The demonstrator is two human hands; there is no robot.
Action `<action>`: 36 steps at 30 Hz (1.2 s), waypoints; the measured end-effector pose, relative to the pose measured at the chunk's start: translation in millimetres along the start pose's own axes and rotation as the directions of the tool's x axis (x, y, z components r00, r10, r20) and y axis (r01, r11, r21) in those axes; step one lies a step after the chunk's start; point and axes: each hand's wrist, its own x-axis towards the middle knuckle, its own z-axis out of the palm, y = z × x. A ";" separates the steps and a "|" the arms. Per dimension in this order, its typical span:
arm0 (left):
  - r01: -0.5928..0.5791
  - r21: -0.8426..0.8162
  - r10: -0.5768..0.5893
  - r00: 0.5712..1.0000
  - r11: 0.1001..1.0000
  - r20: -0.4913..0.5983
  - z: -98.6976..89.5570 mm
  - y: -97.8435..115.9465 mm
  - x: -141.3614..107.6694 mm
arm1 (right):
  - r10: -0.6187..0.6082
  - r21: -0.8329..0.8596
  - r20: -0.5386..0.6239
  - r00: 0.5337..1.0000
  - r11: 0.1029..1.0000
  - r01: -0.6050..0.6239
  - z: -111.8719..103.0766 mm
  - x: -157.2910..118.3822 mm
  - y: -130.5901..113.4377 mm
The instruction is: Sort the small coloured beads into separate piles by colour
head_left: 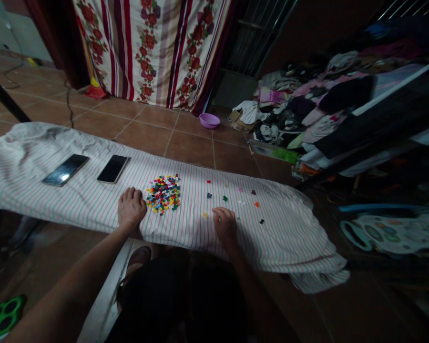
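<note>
My left hand (132, 208) lies on the striped cloth with its fingers resting downward, just left of a pile of tiny coloured plastic pieces (163, 194). Red, yellow, green, blue and white pieces are mixed in that pile. To the right, my right hand (226, 225) is low over the cloth with its fingers curled into a pinch; a yellowish-green speck shows at the fingers, too small to name. Around it lie small sorted groups, among them yellow pieces (205, 215), green pieces (225, 198), dark grey pieces (209, 196), orange pieces (256, 204) and black pieces (261, 221).
The striped cloth (286, 238) covers a long narrow surface. Two phones, one (66, 170) at far left and another (113, 169) nearer the pile, lie on it. Beyond are a purple basin (209, 120) on the tiled floor, a floral curtain (150, 52) and heaped clothes (307, 100).
</note>
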 end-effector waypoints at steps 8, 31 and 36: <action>-0.021 0.011 0.021 1.000 1.000 -0.019 3.8 -1.2 0.1 | -0.116 0.103 0.085 0.990 0.989 0.107 29.3 31.5 -61.7; -0.010 0.033 0.011 0.999 0.999 -0.031 5.2 0.6 0.7 | -0.117 -0.121 0.469 0.876 0.973 0.195 75.9 88.4 -159.2; -0.026 0.055 0.028 0.999 0.998 -0.039 6.0 0.1 0.8 | -0.193 -0.112 0.493 0.848 0.953 0.282 76.1 88.5 -158.9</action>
